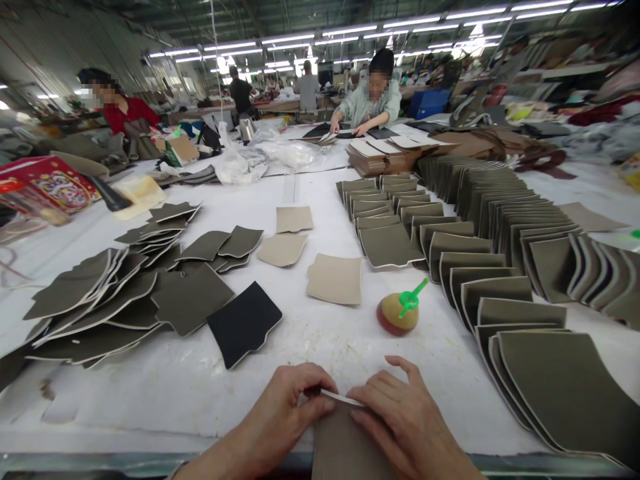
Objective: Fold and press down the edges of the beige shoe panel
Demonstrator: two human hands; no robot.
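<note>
At the near edge of the white-covered table [320,347], midway between left and right, a taupe panel [345,443] of smooth sheet material hangs toward the viewer, its thin pale rim uppermost. The left hand [295,400] pinches this rim between thumb and curled fingers; the right hand [400,407] grips it farther along, thumb on the taupe face, one finger raised clear.

Just beyond the right hand stands a rounded container [397,317], mustard above and reddish below, with a slanting green nozzle [411,299]. Farther off, three beige pieces [335,279] lie flat and apart, their outlines roughly four-sided with some curved edges. To the left, a black panel [245,323] with a notched, pale-lined edge lies beside an overlapping heap of olive panels [120,293], smooth-faced and light at the rims. To the right, olive panels in overlapping rows [510,297] lean one on another, corners jutting toward the middle.

Open tabletop extends from the hands to the black panel and, as a narrower strip, between the container and the rows. Beyond lie crumpled clear plastic [280,150] and a brown stack [387,160].
</note>
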